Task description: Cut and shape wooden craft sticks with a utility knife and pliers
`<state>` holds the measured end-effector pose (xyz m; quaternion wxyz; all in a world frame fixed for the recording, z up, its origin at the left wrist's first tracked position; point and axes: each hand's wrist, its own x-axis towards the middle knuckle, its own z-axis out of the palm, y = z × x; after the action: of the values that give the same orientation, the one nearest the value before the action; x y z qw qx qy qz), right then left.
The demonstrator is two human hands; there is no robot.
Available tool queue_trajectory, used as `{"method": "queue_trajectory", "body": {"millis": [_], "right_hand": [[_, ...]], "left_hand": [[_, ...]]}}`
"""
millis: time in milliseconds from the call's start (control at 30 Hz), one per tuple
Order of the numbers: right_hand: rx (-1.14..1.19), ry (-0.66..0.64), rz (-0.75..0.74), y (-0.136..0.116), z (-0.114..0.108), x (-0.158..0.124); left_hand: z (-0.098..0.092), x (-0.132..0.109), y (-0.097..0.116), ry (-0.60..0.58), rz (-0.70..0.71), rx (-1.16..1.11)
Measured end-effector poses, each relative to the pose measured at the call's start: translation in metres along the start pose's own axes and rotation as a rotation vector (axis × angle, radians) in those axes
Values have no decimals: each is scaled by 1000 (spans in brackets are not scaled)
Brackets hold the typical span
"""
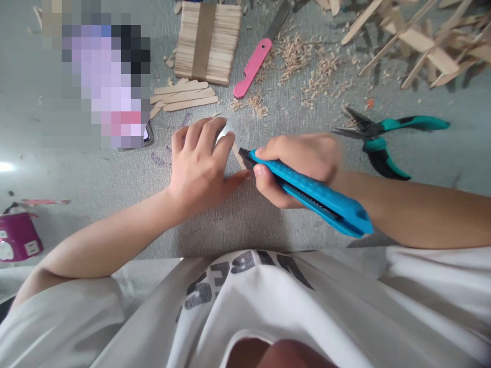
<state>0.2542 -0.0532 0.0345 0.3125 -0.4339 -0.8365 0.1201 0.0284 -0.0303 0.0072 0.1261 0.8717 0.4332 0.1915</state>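
Observation:
My right hand (297, 161) grips a blue snap-off utility knife (310, 191), its handle slanting down to the right. The black tip end of the knife meets a wooden craft stick (238, 156) on the table. Curled over that stick, my left hand (203, 161) pins it down, with the thumb by its near end and fingertips by its far side. Something shiny and pale (226, 131) shows at the left fingertips; I cannot make out what it is. The blade itself is hard to see.
A banded bundle of craft sticks (224, 43) lies beyond my hands, with loose sticks (190, 97) below it. A pink-handled folding knife (253, 69), wood shavings (295, 56), teal pliers (372, 133) and a stick structure (429, 46) lie farther right. A purple device (21, 235) sits at left.

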Motion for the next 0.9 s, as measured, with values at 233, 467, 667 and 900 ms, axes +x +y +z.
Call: {"method": "queue_trajectory", "body": {"millis": [233, 467, 667, 900], "right_hand": [[-20, -29, -22, 4, 4, 3], [85, 240, 107, 8, 11, -18], [190, 457, 60, 10, 11, -20], [276, 92, 268, 13, 0, -23]], "left_hand": [[-1, 2, 2, -40, -43, -15], [-1, 4, -10, 24, -84, -218], [7, 6, -12, 220, -148, -718], [-1, 9, 2, 95, -251, -1025]]}}
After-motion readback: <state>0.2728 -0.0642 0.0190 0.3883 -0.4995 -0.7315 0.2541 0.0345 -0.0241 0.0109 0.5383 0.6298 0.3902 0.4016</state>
